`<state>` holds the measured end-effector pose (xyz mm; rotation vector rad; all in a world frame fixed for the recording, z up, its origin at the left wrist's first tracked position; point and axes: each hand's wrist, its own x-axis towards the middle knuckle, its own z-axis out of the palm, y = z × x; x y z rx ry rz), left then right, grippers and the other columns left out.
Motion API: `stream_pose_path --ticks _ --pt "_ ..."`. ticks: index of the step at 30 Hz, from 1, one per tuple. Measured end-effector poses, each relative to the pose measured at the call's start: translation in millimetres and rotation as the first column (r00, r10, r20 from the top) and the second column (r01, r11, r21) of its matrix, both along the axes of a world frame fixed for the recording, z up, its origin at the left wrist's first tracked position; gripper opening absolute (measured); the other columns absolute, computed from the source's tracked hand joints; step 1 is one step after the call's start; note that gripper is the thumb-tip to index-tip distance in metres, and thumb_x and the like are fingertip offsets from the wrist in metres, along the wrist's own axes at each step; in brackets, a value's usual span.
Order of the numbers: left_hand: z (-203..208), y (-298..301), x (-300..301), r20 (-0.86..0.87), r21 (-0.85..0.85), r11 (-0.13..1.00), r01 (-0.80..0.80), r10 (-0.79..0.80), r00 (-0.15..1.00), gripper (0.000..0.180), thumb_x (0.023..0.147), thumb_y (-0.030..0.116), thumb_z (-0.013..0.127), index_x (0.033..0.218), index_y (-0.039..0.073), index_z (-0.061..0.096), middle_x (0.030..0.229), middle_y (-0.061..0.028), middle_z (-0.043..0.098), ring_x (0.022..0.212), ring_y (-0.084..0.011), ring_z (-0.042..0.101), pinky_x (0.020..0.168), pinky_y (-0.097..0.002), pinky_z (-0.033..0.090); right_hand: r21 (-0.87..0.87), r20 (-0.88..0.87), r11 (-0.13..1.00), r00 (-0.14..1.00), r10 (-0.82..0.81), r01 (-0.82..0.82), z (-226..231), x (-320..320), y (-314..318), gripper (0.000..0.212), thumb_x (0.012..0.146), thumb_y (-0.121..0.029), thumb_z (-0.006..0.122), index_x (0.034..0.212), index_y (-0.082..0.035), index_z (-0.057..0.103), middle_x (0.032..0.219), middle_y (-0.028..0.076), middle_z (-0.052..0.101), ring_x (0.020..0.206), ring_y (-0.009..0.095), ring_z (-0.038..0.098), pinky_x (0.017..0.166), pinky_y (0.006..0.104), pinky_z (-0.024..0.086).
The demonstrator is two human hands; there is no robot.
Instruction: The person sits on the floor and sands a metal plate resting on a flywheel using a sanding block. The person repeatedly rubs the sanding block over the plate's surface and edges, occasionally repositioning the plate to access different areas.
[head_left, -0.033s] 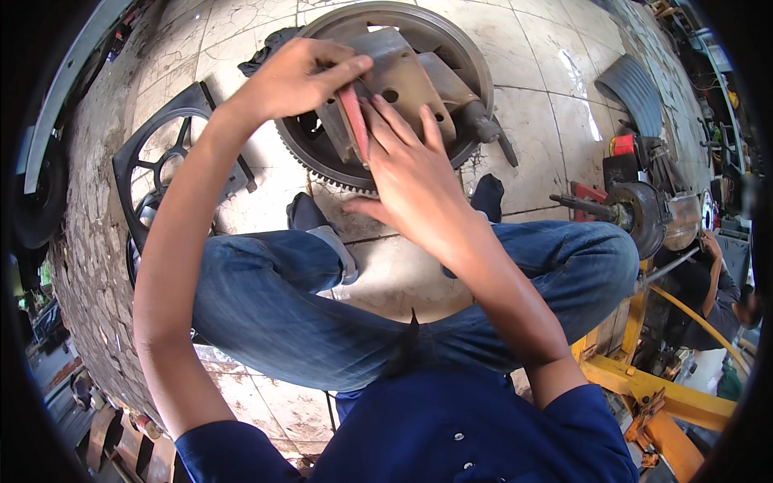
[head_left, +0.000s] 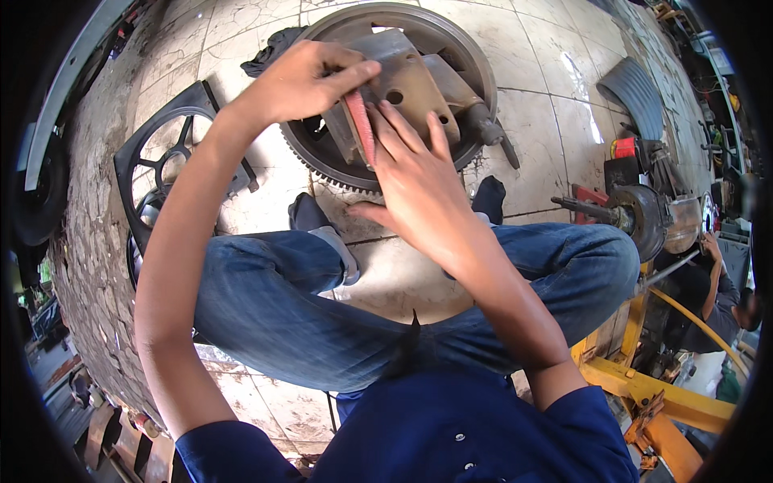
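A thick, rusty metal block with round holes [head_left: 423,87], part of a vise-like assembly with a screw end [head_left: 488,131], rests on a toothed flywheel [head_left: 475,48] on the floor. Against the block's near-left side stands a narrow red strip [head_left: 360,121] with a rough-looking face; its exact kind is unclear. My left hand [head_left: 302,80] closes its fingers and thumb at the strip's upper end. Palm down, my right hand [head_left: 419,177] lies with fingers stretched out along the strip's lower part and the block's edge, thumb spread aside. The fingertips of my left hand are partly hidden.
A black fan shroud [head_left: 133,145] lies left of the flywheel, and a dark cloth [head_left: 274,52] behind it. To the right are a curved grey sheet [head_left: 632,92], a shafted metal hub [head_left: 640,217] and a yellow frame [head_left: 660,390]. Another person [head_left: 721,302] crouches at the far right.
Both hands and the strip have shifted slightly right in the view, with the block and flywheel moving a little too. More of the strip's rough red face shows.
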<state>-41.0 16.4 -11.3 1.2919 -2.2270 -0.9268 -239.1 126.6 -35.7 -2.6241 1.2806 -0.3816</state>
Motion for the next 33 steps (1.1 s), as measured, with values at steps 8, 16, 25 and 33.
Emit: stream_pose_path --ticks 8,16,25,33 --pt "-1 -2 8 -0.041 0.003 0.998 0.07 -0.07 0.997 0.031 0.096 0.029 0.067 0.108 0.001 0.073 0.097 -0.0091 0.074 0.089 -0.0199 0.065 0.088 -0.0348 0.05 -0.049 0.011 0.999 1.0 -0.016 0.016 -4 3 -10 0.096 0.074 -0.04 0.084 0.146 0.006 0.041 0.151 0.019 0.042 0.146 0.032 0.033 0.116 0.0617 0.024" --pt "15 1 11 0.068 0.043 0.985 0.168 -0.171 0.983 0.036 0.093 0.032 0.072 0.116 0.005 0.072 0.108 -0.012 0.073 0.101 -0.0228 0.067 0.094 -0.0356 0.049 -0.033 0.01 0.998 0.998 -0.056 0.056 -4 2 1 0.101 0.074 -0.042 0.084 0.15 0.003 0.036 0.15 0.019 0.043 0.147 0.031 0.033 0.116 0.0618 0.023" --pt "11 -5 20 0.04 0.103 0.975 0.195 -0.2 0.979 0.034 0.087 0.021 0.078 0.113 0.002 0.069 0.108 -0.0109 0.07 0.105 -0.0232 0.064 0.099 -0.0357 0.045 -0.061 0.018 0.997 0.998 -0.054 0.055 -7 4 -4 0.099 0.075 -0.039 0.083 0.15 0.004 0.034 0.152 0.017 0.041 0.147 0.03 0.032 0.118 0.0627 0.021" --pt "11 -6 19 0.105 -0.02 0.981 0.194 -0.191 0.976 0.031 0.083 0.017 0.08 0.106 -0.001 0.068 0.109 -0.0133 0.067 0.109 -0.0268 0.061 0.098 -0.0352 0.045 -0.073 -0.02 0.994 0.996 -0.083 0.081 -3 6 -5 0.095 0.074 -0.038 0.084 0.145 0.007 0.041 0.151 0.018 0.044 0.147 0.029 0.033 0.118 0.0607 0.022"
